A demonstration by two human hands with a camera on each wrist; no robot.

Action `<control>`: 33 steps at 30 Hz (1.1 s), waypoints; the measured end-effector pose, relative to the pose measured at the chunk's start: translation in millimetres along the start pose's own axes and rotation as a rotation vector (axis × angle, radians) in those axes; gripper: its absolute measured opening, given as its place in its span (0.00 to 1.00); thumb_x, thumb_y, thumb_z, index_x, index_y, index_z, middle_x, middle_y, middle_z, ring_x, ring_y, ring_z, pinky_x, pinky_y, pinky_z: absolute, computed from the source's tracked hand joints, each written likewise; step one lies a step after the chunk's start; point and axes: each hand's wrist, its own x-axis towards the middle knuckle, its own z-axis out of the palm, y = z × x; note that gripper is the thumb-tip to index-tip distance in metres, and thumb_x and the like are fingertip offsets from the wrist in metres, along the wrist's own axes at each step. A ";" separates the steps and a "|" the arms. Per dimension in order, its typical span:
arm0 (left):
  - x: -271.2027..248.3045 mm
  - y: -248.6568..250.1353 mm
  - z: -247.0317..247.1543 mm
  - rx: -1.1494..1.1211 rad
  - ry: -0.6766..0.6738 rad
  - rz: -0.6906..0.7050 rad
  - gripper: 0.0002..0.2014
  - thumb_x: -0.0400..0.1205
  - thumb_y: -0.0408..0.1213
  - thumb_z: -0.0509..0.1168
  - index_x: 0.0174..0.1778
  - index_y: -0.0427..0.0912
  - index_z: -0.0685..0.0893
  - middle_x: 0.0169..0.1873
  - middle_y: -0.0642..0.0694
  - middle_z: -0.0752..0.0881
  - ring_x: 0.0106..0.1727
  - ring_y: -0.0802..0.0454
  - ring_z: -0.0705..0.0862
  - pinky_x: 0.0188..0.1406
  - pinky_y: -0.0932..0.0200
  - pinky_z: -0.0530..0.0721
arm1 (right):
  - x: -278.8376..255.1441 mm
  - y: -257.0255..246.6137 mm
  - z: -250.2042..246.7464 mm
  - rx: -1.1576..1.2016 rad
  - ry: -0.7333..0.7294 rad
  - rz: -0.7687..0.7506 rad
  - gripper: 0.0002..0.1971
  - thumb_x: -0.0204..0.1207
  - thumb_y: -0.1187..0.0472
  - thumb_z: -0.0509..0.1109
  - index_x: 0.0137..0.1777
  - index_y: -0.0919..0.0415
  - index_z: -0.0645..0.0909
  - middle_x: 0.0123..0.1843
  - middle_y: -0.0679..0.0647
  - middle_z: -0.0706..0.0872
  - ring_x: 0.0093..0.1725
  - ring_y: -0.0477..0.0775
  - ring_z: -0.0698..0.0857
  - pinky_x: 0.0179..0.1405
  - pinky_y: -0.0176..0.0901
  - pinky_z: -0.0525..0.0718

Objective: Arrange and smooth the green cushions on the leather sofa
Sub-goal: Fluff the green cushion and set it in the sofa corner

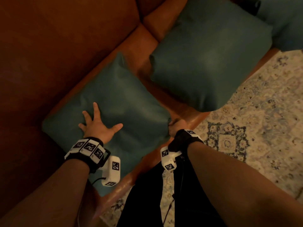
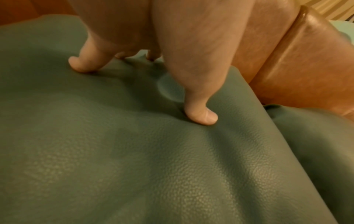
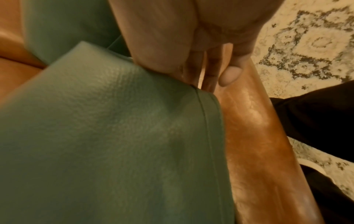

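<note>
The near cushion lies flat on the sofa seat. The left hand presses it with fingers spread; at three o'clock, the right hand pinches its corner.

Near cushion lies on the sofa seat, second cushion just right

A patterned rug in cream with dark blue-grey ornaments covers the floor across the right and lower right of the head view, reaching the frame's bottom edge. The light is dim and warm, leaving the upper left corner in shadow.
</note>
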 end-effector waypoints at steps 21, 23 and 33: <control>14.2 -13.5 -4.0 -0.015 0.065 0.068 0.59 0.65 0.62 0.76 0.81 0.66 0.38 0.84 0.42 0.43 0.83 0.32 0.50 0.81 0.37 0.56 | 3.5 45.5 -30.0 0.489 -0.070 -0.183 0.16 0.75 0.74 0.69 0.34 0.52 0.81 0.34 0.51 0.83 0.35 0.48 0.79 0.40 0.44 0.77; 14.9 -15.4 -4.1 -0.015 0.074 0.058 0.59 0.65 0.62 0.76 0.81 0.66 0.38 0.84 0.42 0.43 0.83 0.33 0.51 0.81 0.38 0.57 | 3.3 58.3 -41.9 0.667 -0.117 -0.051 0.12 0.77 0.73 0.67 0.38 0.55 0.82 0.34 0.52 0.82 0.35 0.48 0.80 0.35 0.40 0.78; 6.6 -2.5 -0.5 0.018 0.102 0.021 0.60 0.64 0.60 0.77 0.81 0.66 0.39 0.84 0.40 0.44 0.83 0.31 0.51 0.81 0.37 0.56 | -21.8 34.5 -40.4 0.204 0.117 -0.259 0.16 0.65 0.46 0.82 0.37 0.52 0.78 0.32 0.43 0.83 0.34 0.44 0.83 0.33 0.34 0.76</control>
